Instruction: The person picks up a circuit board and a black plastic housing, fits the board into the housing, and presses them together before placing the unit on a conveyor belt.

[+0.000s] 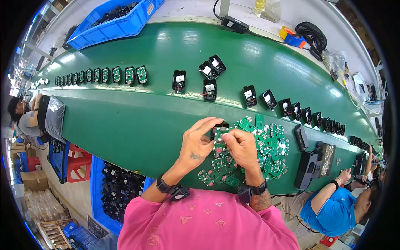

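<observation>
My left hand (195, 146) is wrapped round a small black plastic housing (225, 124), mostly hidden by the fingers. A green circuit board (219, 143) lies against the housing's near side, pinched by the thumb and fingers of my right hand (243, 149). Whether the board sits inside the housing I cannot tell. Under and beside my right hand spreads a loose pile of green circuit boards (273, 143). Beyond my hands stand open black housings with white parts inside, one nearest (209, 90) and another (179, 81) to its left.
A row of housings with green boards (116, 75) runs to the far left; more open housings (286, 107) line the right. Blue crates (112, 25) (96, 191) hold black parts. A black device (306, 168) stands at right. Co-workers sit at left (28, 121) and right (333, 210).
</observation>
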The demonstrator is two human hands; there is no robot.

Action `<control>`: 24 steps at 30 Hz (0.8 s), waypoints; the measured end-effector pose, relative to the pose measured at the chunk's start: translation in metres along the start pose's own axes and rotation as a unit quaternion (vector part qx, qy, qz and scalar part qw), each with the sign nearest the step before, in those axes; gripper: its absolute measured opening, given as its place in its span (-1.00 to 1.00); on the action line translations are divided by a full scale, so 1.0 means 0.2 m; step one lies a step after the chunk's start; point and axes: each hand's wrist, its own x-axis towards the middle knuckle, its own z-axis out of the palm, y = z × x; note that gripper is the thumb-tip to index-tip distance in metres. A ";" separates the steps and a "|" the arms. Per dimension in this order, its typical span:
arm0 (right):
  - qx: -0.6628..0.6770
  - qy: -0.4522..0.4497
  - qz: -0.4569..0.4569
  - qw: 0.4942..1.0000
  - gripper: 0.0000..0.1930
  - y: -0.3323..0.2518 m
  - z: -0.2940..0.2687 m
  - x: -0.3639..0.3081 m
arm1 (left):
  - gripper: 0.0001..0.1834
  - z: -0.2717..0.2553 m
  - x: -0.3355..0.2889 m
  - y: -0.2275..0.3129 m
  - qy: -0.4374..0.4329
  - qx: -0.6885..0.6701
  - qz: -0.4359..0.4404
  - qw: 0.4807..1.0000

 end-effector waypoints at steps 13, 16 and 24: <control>-0.165 -0.006 -0.037 0.986 -0.71 -0.07 0.04 -0.02 | -0.42 0.04 -0.04 -0.01 0.069 0.077 0.053 0.993; -0.186 0.024 -0.032 0.982 -0.72 -0.10 0.06 -0.03 | -0.44 0.00 -0.05 -0.03 0.036 -0.015 -0.024 0.999; -0.279 0.035 -0.057 0.958 -0.72 -0.10 0.08 -0.03 | -0.62 0.02 -0.06 -0.03 0.045 -0.130 -0.089 0.986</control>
